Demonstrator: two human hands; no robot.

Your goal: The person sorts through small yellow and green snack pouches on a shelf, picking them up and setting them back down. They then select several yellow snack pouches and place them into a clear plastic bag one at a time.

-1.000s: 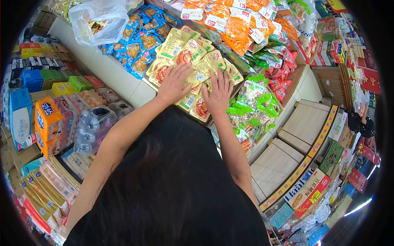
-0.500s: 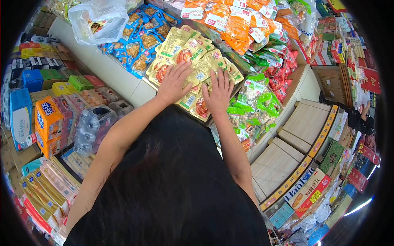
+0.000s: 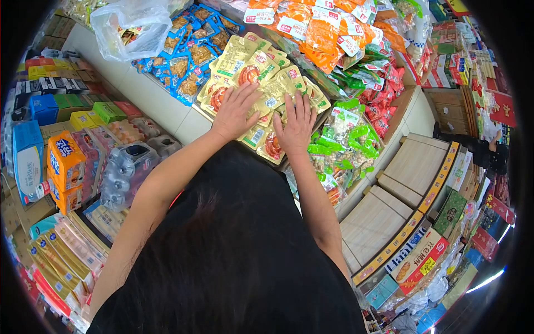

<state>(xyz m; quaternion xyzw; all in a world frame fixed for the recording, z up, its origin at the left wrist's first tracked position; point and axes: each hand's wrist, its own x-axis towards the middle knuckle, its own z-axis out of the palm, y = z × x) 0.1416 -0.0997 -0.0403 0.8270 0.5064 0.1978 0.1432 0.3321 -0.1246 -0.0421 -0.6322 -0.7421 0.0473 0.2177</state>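
Gold packets [image 3: 271, 91] heaped in a tray [image 3: 263, 157], directly under both hands and extending past the fingertips. Left hand [image 3: 236, 111] and right hand [image 3: 297, 123] lie flat, thumbs spread, gripping nothing. Packets point several ways; heap's long axis slants from far left to near right. Blue packets [image 3: 179, 67] beyond, left; green-trimmed bags [image 3: 344, 139] just beside, right.

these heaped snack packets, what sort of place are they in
Probably a grocery or snack shop: gold packets piled beside blue packets, wrapped bottles stacked nearby, and a printed yellow shelf strip.
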